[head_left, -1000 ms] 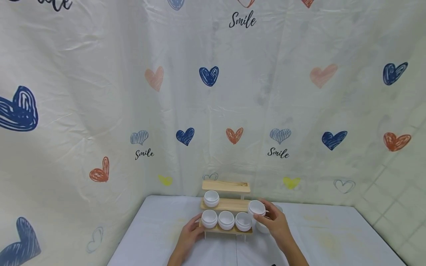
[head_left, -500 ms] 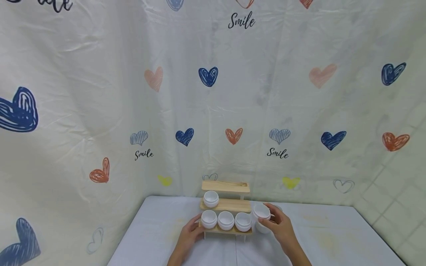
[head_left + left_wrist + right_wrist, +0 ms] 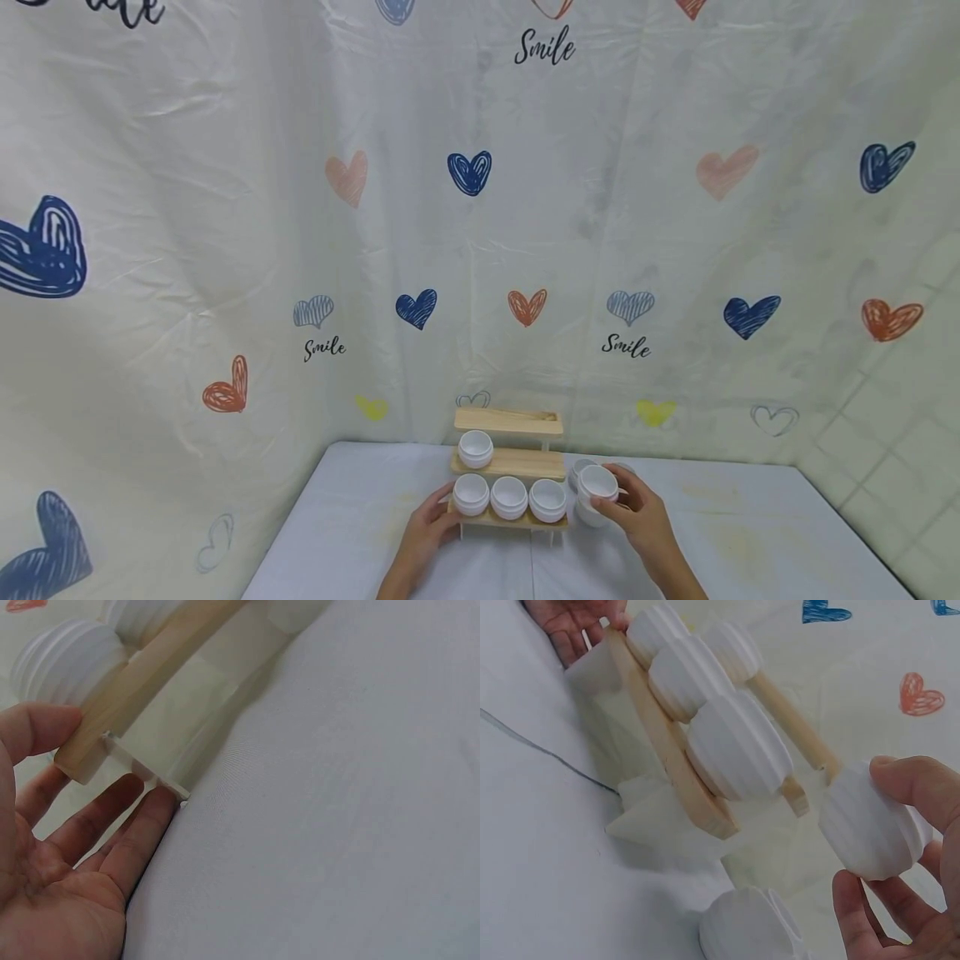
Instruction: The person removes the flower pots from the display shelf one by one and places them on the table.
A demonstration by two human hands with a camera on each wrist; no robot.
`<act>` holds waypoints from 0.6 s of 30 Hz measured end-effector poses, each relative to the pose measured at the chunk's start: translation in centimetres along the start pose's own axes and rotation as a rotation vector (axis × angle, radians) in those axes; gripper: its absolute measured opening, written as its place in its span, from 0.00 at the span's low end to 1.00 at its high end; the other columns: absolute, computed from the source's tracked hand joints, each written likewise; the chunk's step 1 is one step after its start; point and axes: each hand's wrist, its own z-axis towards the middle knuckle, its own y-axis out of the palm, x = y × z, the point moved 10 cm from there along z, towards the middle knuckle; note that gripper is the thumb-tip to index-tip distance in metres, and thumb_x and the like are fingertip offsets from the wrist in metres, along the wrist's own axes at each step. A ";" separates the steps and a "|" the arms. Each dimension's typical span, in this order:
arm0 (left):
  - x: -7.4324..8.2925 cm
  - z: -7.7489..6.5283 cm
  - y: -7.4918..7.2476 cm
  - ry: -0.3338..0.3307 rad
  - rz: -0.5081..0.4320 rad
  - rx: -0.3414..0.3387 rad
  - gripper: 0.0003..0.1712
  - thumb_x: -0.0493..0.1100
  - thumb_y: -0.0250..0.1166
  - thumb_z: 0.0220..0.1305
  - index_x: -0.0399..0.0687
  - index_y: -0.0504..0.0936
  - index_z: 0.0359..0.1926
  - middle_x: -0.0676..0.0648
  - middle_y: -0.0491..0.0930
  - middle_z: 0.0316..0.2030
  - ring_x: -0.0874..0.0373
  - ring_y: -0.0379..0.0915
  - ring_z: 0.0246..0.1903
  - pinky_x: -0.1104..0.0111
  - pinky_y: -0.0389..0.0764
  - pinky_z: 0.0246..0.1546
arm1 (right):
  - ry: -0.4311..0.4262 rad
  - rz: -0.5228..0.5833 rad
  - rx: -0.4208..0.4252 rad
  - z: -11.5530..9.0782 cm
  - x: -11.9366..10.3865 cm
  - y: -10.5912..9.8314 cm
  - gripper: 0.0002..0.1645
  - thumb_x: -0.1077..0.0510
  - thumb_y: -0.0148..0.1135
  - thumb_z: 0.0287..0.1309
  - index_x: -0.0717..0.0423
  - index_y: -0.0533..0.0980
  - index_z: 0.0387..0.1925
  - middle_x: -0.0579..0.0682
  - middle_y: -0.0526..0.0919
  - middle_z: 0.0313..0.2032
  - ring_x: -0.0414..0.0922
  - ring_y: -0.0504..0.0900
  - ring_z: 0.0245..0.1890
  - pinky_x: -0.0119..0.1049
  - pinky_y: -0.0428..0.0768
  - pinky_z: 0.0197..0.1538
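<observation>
My left hand (image 3: pixel 430 532) pinches the left end of the lowest board of a three-tier wooden display stand (image 3: pixel 543 463), thumb on top and a finger beneath, as the left wrist view shows. In my right hand (image 3: pixel 637 514) is a white ribbed cup (image 3: pixel 597 483), gripped between thumb and fingers just right of the stand. The right wrist view has that held cup (image 3: pixel 870 825) raised beside the board ends. Three similar cups (image 3: pixel 509 497) line the lowest board, and one cup (image 3: pixel 476 448) sits at the left of the middle board. Nothing stands on the top board (image 3: pixel 508 419).
Below the held cup, another white cup (image 3: pixel 742 926) stands on the white-covered table (image 3: pixel 720 525). One more cup (image 3: pixel 580 467) is partly hidden behind the held one. A curtain printed with hearts (image 3: pixel 540 250) hangs right behind the table.
My right hand has moved the cup rightward and slightly down, away from the right end of the middle board. The cup behind it shows more now. My left hand stays put.
</observation>
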 end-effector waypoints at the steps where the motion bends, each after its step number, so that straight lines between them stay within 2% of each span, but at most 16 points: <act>1: 0.0 0.0 0.0 0.000 -0.001 -0.001 0.38 0.47 0.68 0.67 0.43 0.67 0.74 0.39 0.83 0.56 0.55 0.83 0.51 0.60 0.86 0.52 | -0.001 -0.001 0.002 0.0 0.0 -0.1 0.41 0.59 0.77 0.53 0.55 0.72 0.68 0.45 0.81 0.54 0.35 0.82 0.43 0.29 0.84 0.44; 8: 0.0 0.0 0.0 0.003 -0.008 -0.004 0.38 0.46 0.68 0.67 0.43 0.67 0.74 0.39 0.83 0.56 0.55 0.83 0.51 0.61 0.86 0.51 | -0.007 -0.002 0.013 -0.2 0.4 -0.6 0.42 0.59 0.78 0.53 0.57 0.71 0.68 0.39 0.82 0.51 0.35 0.83 0.43 0.29 0.84 0.45; 15: 0.1 0.0 0.1 0.011 -0.022 -0.007 0.38 0.44 0.68 0.67 0.42 0.67 0.74 0.37 0.83 0.57 0.54 0.83 0.51 0.61 0.86 0.52 | 0.001 0.004 0.029 -0.4 0.6 -1.2 0.41 0.58 0.79 0.52 0.53 0.73 0.67 0.33 0.82 0.50 0.34 0.83 0.44 0.28 0.84 0.45; 18: 0.1 -0.1 0.1 0.014 -0.027 -0.009 0.37 0.44 0.68 0.67 0.41 0.67 0.74 0.36 0.82 0.57 0.54 0.83 0.52 0.61 0.86 0.52 | 0.023 -0.006 0.033 -0.4 0.9 -1.5 0.42 0.56 0.79 0.51 0.52 0.72 0.68 0.36 0.81 0.53 0.34 0.83 0.44 0.28 0.84 0.46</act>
